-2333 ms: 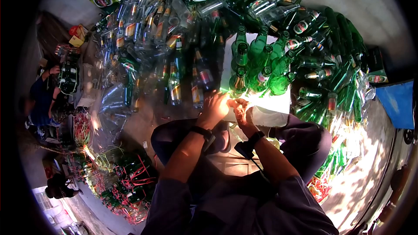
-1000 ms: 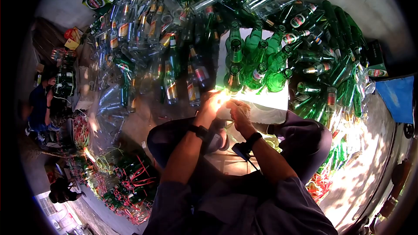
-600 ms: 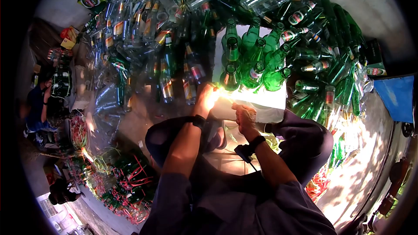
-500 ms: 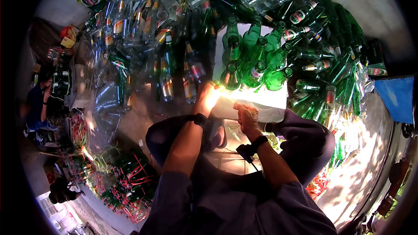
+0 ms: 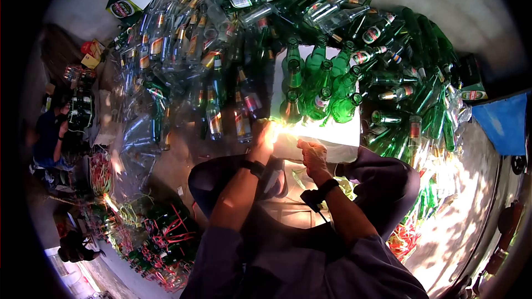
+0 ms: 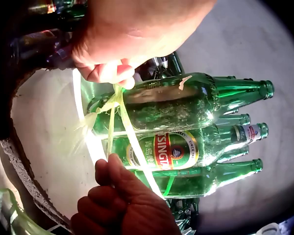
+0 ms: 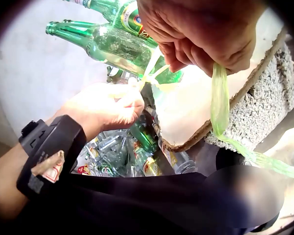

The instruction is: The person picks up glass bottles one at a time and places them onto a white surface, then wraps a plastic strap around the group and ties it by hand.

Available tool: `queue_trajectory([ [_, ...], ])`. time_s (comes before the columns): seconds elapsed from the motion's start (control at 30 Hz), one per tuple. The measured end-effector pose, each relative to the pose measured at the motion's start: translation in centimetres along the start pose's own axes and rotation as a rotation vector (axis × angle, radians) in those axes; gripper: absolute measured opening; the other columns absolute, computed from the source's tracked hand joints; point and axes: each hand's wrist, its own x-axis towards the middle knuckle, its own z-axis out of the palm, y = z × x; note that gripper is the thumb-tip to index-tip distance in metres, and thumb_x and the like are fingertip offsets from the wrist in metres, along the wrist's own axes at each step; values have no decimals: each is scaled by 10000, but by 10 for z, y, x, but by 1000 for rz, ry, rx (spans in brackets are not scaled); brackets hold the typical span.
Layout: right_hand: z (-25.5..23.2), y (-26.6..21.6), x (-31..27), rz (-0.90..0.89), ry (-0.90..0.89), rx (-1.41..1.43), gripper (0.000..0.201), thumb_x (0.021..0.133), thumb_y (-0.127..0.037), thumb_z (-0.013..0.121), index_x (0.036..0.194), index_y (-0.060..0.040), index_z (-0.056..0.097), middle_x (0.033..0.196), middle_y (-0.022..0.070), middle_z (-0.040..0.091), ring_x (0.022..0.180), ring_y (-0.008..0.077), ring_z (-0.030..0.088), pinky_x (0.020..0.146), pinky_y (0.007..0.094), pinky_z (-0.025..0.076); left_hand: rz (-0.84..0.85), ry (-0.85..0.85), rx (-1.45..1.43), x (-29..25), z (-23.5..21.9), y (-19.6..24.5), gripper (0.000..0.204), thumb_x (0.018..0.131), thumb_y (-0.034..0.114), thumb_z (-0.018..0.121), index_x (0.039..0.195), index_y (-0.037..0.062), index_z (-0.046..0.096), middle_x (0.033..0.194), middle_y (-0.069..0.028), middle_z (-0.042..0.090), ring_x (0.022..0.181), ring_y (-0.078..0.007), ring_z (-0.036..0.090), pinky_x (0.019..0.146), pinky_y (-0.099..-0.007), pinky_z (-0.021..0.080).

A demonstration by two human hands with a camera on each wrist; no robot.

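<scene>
Several green beer bottles (image 5: 324,80) stand close together on a white-topped slab (image 5: 338,138). A pale green plastic strap (image 6: 130,132) runs around them low down, knotted at the near corner bottle (image 6: 161,100). With finger and thumb my left hand (image 6: 137,36) pinches the strap right at the knot. My right hand (image 6: 130,200), fingers curled, grips a strap end that stretches from the knot. The strap's loose tail (image 7: 219,103) hangs out of the right fist in the right wrist view. Bright sunlight washes out the left fingers (image 5: 271,133) in the head view.
Piles of loose clear bottles (image 5: 160,39) lie at the left and green ones (image 5: 426,77) at the right. Strapped bottle bundles (image 5: 155,238) stand at the lower left. A seated person (image 5: 50,138) works at far left. My folded legs (image 5: 388,182) flank the slab.
From close together, my hands have moved apart, the right one drawing back to the right and toward me. The head view has shifted slightly. The bottles stay grouped on the slab.
</scene>
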Motion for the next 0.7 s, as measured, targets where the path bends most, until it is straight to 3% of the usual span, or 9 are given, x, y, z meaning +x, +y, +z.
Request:
queue_trajectory([
  [0.07, 1, -1, -4, -20, -4, -24, 225, 849, -237, 737, 819, -20, 686, 587, -78, 418, 445, 31, 315, 391, 217, 239, 54, 110, 146, -19, -3, -10, 128, 903, 213, 617, 878, 88, 621, 660, -6, 609, 498, -71, 468, 411, -215, 295],
  [0.2, 3, 14, -1, -94, 37, -38, 257, 841, -268, 730, 792, -17, 706, 596, -55, 461, 474, 42, 358, 426, 232, 271, 233, -29, 35, -58, 5, 4, 220, 850, 213, 707, 714, 60, 626, 638, -24, 637, 568, -126, 576, 498, -311, 412],
  [0.27, 2, 20, 0, -460, -48, -212, 282, 838, -287, 714, 760, -16, 722, 610, -34, 507, 501, 55, 403, 463, 247, 300, 369, -48, 356, -49, 9, -10, 250, 889, 197, 678, 688, 52, 635, 610, -24, 636, 574, -123, 570, 515, -307, 409],
  [0.33, 5, 17, -10, -380, -26, -183, 307, 843, -305, 699, 745, -16, 730, 614, -25, 525, 517, 65, 433, 479, 256, 314, 337, -52, 297, -42, 13, -16, 222, 885, 183, 673, 710, 53, 637, 630, -12, 632, 578, -111, 555, 530, -295, 406],
  [0.4, 3, 28, -5, -539, -81, -291, 312, 833, -313, 710, 749, -13, 727, 604, -33, 513, 523, 62, 423, 486, 260, 321, 259, -62, 191, -37, 21, -16, 164, 878, 157, 663, 753, 53, 640, 669, 11, 624, 585, -89, 525, 562, -270, 400],
  [0.47, -2, 24, -9, -382, -135, -299, 313, 868, -317, 665, 808, -14, 718, 607, -11, 516, 529, 111, 432, 514, 295, 351, 272, -54, 153, -41, 27, -7, 163, 878, 143, 659, 742, 61, 619, 669, 10, 611, 588, -88, 532, 558, -269, 403],
  [0.53, -8, 25, -13, -1068, -208, -466, 362, 930, -341, 550, 875, -11, 687, 609, 55, 527, 529, 191, 445, 561, 354, 398, 278, -38, 118, -40, 27, -8, 168, 877, 130, 655, 731, 69, 598, 669, 9, 598, 590, -88, 540, 553, -267, 406],
  [0.63, 2, 17, -30, -1304, 32, -474, 382, 964, -334, 442, 913, -17, 648, 644, 149, 553, 545, 276, 479, 600, 403, 427, 471, -64, -42, -27, 23, -30, 168, 863, 111, 648, 720, 80, 565, 674, 3, 579, 578, -90, 547, 512, -262, 403],
  [0.7, -4, 17, -32, -1122, -103, -504, 371, 960, -330, 443, 908, -20, 638, 666, 175, 564, 560, 289, 502, 610, 408, 435, 372, -61, -11, -18, 19, -30, 146, 856, 110, 639, 725, 79, 583, 655, -3, 590, 539, -96, 541, 467, -253, 388],
])
